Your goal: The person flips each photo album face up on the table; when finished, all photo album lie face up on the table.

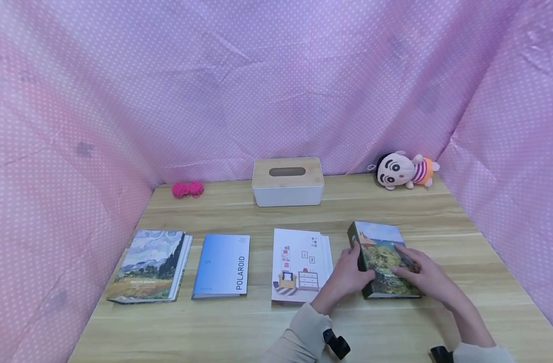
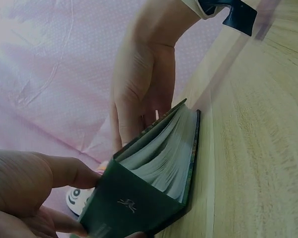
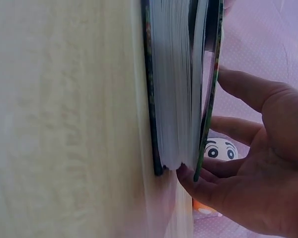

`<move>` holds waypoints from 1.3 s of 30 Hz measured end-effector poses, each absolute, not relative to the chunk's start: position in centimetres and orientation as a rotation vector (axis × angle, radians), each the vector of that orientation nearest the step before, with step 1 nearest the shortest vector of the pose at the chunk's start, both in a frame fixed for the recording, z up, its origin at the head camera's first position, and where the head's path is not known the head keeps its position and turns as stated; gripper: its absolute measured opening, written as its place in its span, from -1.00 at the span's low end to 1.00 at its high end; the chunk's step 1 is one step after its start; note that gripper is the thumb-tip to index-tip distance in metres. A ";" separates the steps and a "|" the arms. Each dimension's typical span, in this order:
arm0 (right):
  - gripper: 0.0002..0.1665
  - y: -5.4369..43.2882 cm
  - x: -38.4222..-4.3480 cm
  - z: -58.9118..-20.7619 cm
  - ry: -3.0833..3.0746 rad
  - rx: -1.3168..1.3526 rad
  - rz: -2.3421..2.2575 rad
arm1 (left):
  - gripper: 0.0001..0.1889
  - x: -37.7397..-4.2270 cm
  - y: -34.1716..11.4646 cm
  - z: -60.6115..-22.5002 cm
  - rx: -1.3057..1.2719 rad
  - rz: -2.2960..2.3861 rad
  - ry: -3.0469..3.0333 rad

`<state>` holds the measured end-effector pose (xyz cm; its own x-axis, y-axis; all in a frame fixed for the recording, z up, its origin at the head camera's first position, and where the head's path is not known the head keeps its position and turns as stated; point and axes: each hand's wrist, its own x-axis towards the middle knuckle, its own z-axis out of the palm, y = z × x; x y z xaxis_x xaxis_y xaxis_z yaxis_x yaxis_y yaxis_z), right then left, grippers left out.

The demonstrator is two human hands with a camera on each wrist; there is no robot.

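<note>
A thick photo album (image 1: pixel 385 257) with a painted garden cover and a dark green spine (image 2: pixel 121 206) lies at the right of the table. My left hand (image 1: pixel 349 275) holds it at the spine side, thumb over the cover's edge. At the opposite edge, my right hand (image 1: pixel 424 272) pinches the front cover (image 3: pixel 213 99), with thumb and index finger on top and other fingertips under its edge. That cover stands slightly raised from the white pages (image 3: pixel 174 89), which show along the open side.
Left of my hands lie a white album with a drawn room (image 1: pixel 299 267), a blue POLAROID album (image 1: pixel 222 264) and a landscape photo album (image 1: pixel 149 264). Behind them are pink yarn (image 1: pixel 187 189), a tissue box (image 1: pixel 287 194) and a plush doll (image 1: pixel 405 171), before a pink dotted curtain (image 1: pixel 276 91).
</note>
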<state>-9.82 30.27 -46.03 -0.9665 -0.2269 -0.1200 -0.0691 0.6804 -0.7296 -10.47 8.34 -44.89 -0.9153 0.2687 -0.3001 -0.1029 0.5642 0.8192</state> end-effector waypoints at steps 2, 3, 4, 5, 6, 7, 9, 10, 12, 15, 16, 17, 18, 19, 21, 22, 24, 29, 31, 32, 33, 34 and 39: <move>-0.14 30.1 -9.7 -45.9 2.716 -0.230 -1.109 | -0.17 -10.5 8.3 -45.0 0.142 1.294 2.414; -0.13 30.0 -9.7 -45.9 2.722 -0.227 -1.094 | -0.17 -10.5 8.2 -45.1 0.145 1.291 2.417; -0.13 29.9 -9.7 -45.8 2.725 -0.226 -1.085 | -0.17 -10.5 8.2 -45.1 0.149 1.283 2.423; -0.12 29.8 -9.6 -45.8 2.730 -0.225 -1.074 | -0.17 -10.5 8.2 -45.1 0.156 1.281 2.427; -0.12 29.8 -9.6 -45.8 2.732 -0.226 -1.068 | -0.17 -10.5 8.2 -45.1 0.164 1.280 2.430; -0.12 29.7 -9.6 -45.7 2.732 -0.227 -1.064 | -0.17 -10.5 8.2 -45.1 0.172 1.275 2.435; -0.12 29.6 -9.6 -45.7 2.734 -0.233 -1.064 | -0.16 -10.5 8.2 -45.1 0.182 1.263 2.441; -0.13 29.5 -9.6 -45.7 2.738 -0.240 -1.062 | -0.16 -10.5 8.1 -45.1 0.189 1.260 2.442; -0.14 29.4 -9.6 -45.7 2.750 -0.259 -1.058 | -0.16 -10.6 8.0 -45.1 0.194 1.271 2.427; -0.16 29.2 -9.5 -45.8 2.778 -0.296 -1.048 | -0.16 -10.7 7.8 -45.2 0.200 1.283 2.403; -0.16 29.1 -9.5 -45.8 2.787 -0.308 -1.044 | -0.16 -10.7 7.7 -45.2 0.197 1.291 2.391; -0.17 29.0 -9.5 -45.8 2.795 -0.317 -1.042 | -0.16 -10.8 7.6 -45.3 0.193 1.296 2.379; -0.17 28.9 -9.5 -45.8 2.801 -0.325 -1.039 | -0.16 -10.8 7.5 -45.4 0.197 1.300 2.373; -0.17 28.8 -9.5 -45.8 2.807 -0.330 -1.036 | -0.16 -10.8 7.3 -45.4 0.191 1.298 2.368; -0.17 28.7 -9.5 -45.9 2.818 -0.334 -1.024 | -0.16 -10.9 7.1 -45.6 0.175 1.300 2.355; -0.17 28.7 -9.5 -45.9 2.824 -0.336 -1.017 | -0.17 -10.9 7.0 -45.6 0.166 1.310 2.342; -0.17 28.6 -9.4 -45.9 2.838 -0.339 -1.003 | -0.17 -10.9 6.9 -45.7 0.149 1.323 2.326; -0.18 28.4 -9.3 -45.8 2.851 -0.341 -0.995 | -0.18 -10.9 6.7 -45.7 0.119 1.418 2.265; -0.18 28.3 -9.3 -45.8 2.854 -0.337 -0.987 | -0.20 -10.9 6.6 -45.7 0.118 1.466 2.241; -0.18 28.3 -9.3 -45.8 2.856 -0.338 -0.983 | -0.20 -10.9 6.6 -45.7 0.114 1.479 2.233; -0.18 28.3 -9.3 -45.8 2.859 -0.337 -0.981 | -0.21 -10.9 6.6 -45.6 0.111 1.490 2.227; -0.18 28.2 -9.3 -45.8 2.860 -0.338 -0.975 | -0.23 -10.9 6.6 -45.6 0.106 1.503 2.219; -0.17 28.2 -9.2 -45.8 2.856 -0.338 -0.964 | -0.34 -10.9 6.4 -45.7 0.102 1.550 2.199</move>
